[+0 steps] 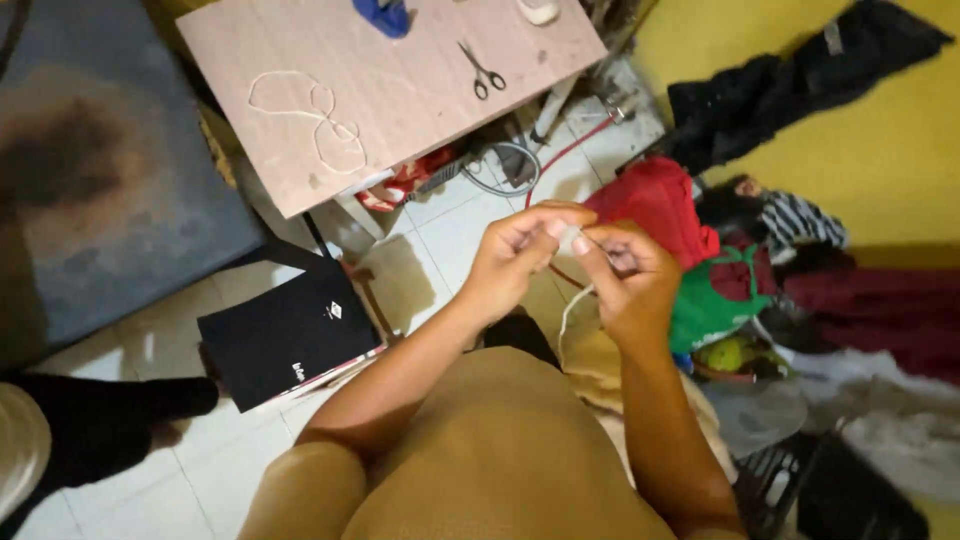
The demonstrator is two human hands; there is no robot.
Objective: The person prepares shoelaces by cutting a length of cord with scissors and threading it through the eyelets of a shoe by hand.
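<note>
White cord point(572, 305) pinched between fingers of left hand point(517, 255) and right hand point(628, 275), trailing down below.

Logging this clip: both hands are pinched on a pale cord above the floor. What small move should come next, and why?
Probably draw the thin off-white cord a little further through the fingertips. The left hand and right hand meet, pinching its upper end, while the rest hangs slack toward the lap. The steel scissors lie out of reach on the pinkish wooden board, so cutting seems less likely.
</note>
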